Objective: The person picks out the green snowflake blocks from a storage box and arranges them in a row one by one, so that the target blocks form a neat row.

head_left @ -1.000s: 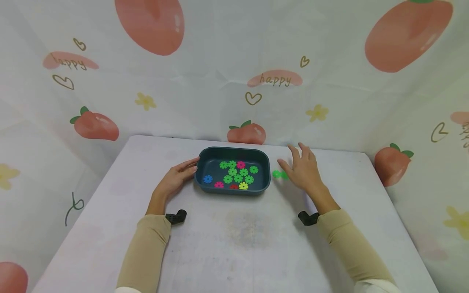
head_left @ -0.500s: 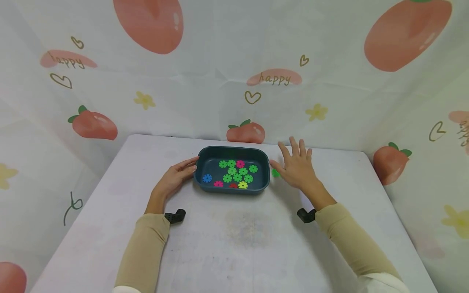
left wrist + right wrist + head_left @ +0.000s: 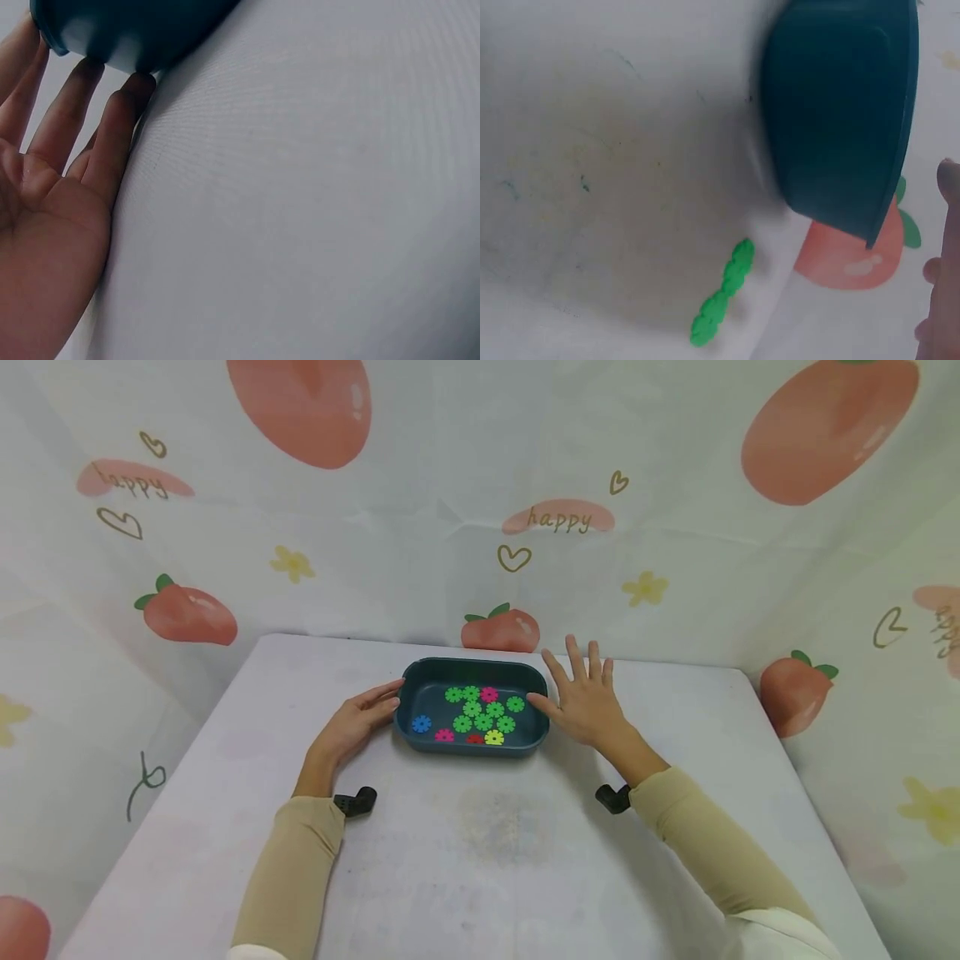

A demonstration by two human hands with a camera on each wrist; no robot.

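Your right hand (image 3: 588, 707) has shifted left toward the tray (image 3: 429, 697), fingers spread wide. Your left hand (image 3: 349, 727) touches its left end, fingers extended.

The dark teal tray (image 3: 429, 700) carries bright green discs (image 3: 483, 722), with a blue disc (image 3: 422, 723) past eight o'clock, a pink disc (image 3: 444, 736) past seven, a red disc (image 3: 475, 739) at six, a yellow disc (image 3: 494, 737) at five and a second pink disc (image 3: 489, 694) past one. Beyond, at twelve, the white cloth (image 3: 450, 460) bears red fruit (image 3: 827, 433), yellow flowers (image 3: 646, 587) and brown hearts (image 3: 514, 558); the sleeves (image 3: 288, 868) are tan, the wrist mounts (image 3: 355, 802) black.
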